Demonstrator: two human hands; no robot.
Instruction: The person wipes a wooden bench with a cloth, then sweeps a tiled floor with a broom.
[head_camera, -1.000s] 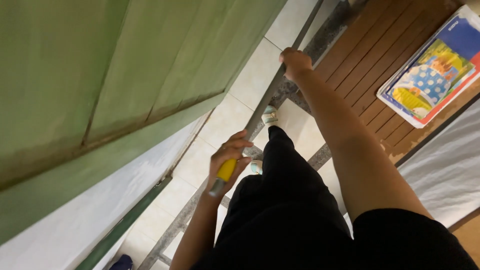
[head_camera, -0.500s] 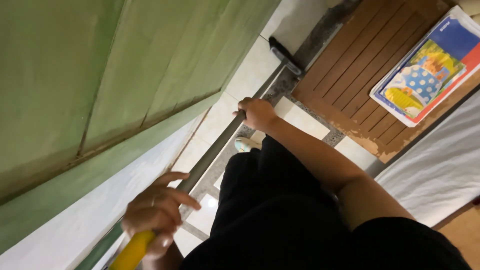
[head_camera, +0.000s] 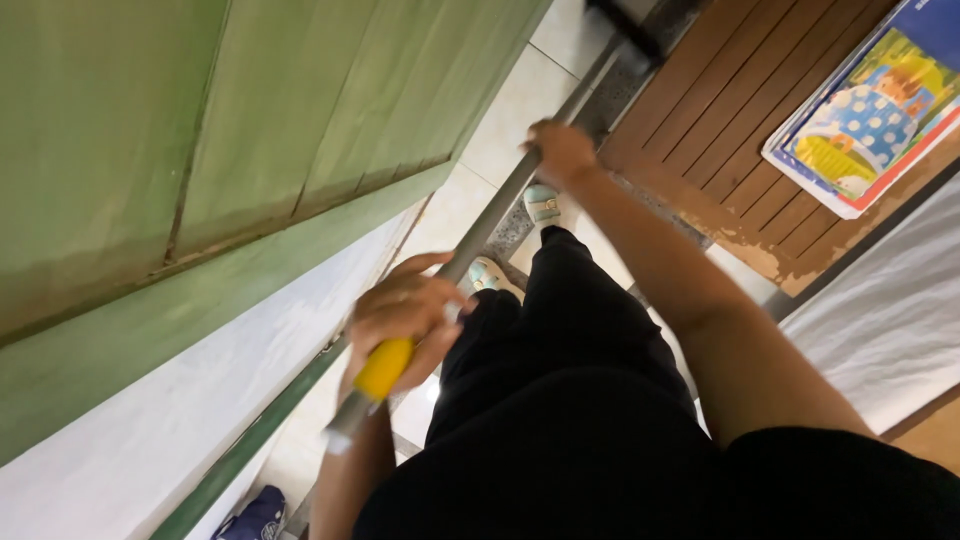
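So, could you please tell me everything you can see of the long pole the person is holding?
The pole is a long, straight grey shaft, metal by its look, with a yellow grip sleeve near its upper end. It slants across the tiled floor toward a dark head beside the brown slatted panel. The left hand wraps the yellow grip; the right hand clasps the shaft farther down.

Long grey pole (head_camera: 500, 205), yellow grip, slanted.
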